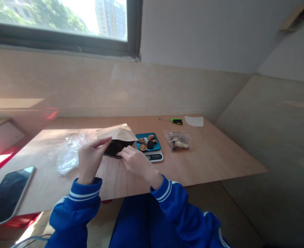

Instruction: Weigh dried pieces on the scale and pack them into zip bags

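Note:
A tan paper bag (118,132) lies over the table with its dark mouth held open toward me. My left hand (91,158) pinches the left side of the mouth between thumb and fingers. At the lower rim, the fingers of my right hand (138,162) are closed on the bag's edge. Just right of the bag stands a kitchen scale (157,156) with a blue top, and several dried mushroom pieces (143,147) rest on it. My right wrist and hand partly cover the scale's front. What the bag contains is too dark to make out.
A clear zip bag (180,142) with pale pieces lies right of the scale. Behind are a green-black screwdriver (176,121) and white paper (194,121). Crumpled clear plastic (69,155) and a phone (9,193) lie left. The table's front edge (193,184) is near my lap.

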The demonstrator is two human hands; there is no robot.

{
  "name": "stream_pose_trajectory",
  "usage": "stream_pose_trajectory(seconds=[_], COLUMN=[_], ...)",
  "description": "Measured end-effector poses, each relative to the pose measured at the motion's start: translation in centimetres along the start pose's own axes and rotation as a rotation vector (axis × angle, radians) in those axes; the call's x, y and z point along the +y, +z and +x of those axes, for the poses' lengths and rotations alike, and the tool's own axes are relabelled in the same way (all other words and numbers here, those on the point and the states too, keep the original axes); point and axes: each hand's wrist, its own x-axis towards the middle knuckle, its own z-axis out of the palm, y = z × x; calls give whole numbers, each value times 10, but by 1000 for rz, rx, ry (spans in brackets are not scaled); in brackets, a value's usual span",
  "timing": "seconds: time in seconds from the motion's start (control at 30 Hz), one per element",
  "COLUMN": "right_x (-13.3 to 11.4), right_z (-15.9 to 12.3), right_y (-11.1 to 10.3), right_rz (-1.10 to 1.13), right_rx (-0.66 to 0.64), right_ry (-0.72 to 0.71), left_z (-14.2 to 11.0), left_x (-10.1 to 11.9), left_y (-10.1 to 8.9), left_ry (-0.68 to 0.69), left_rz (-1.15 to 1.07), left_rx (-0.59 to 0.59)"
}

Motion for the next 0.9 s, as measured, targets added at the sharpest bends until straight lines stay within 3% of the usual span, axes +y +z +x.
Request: stream_pose_trajectory(seconds=[0.17, 0.27, 0.4, 0.6, 0.77, 0.9], right_x=[-13, -12, -7, 5, 9, 9], right_z=[29, 49, 71, 73, 66, 67], right_y=[22, 32, 47, 67, 77, 85], right_rz=[-128, -127, -125, 92, 132, 144], right_rx=[-245, -281, -210, 133, 190, 136], right_ry=[327, 408, 434, 422, 371, 360], left_z=[-7, -13, -19, -20, -21, -23], left_x=[-3, -3, -3, -6, -9, -8], left_y=[1, 2, 1, 1, 3, 4], left_ry=[-3, -15, -26, -8, 3, -17], left_rz=[-1, -7, -6, -2, -7, -18], left_rx=[-17, -10, 3, 4, 3, -2])
